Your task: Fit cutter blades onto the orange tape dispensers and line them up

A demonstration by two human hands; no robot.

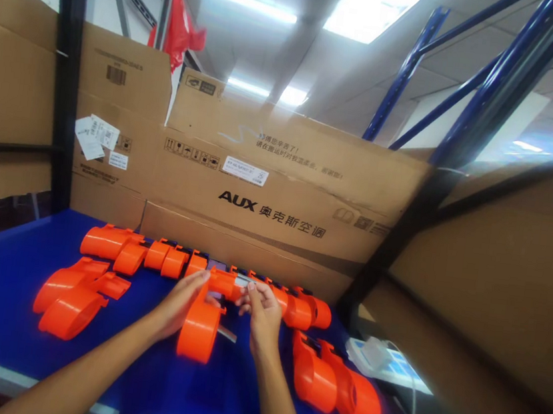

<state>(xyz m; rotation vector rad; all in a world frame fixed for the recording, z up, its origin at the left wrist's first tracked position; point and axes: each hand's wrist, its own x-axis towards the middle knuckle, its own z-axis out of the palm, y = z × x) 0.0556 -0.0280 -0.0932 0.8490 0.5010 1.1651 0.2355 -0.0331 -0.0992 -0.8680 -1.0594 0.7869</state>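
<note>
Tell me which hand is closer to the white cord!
The right hand. It's left of the cord, not touching it, with its fingers at a silver strip. The left hand is even farther left, holding an orange tool.

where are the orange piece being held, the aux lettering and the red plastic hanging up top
Held orange piece (pixel 198 332): head view, on its wide curved lower band.
AUX lettering (pixel 237 201): head view, on the middle letter.
Red plastic (pixel 179 24): head view, on the middle of its hanging part.

An orange part (pixel 198 335) hangs loop-down, a silvery strip (pixel 243 281) at its top.
</note>
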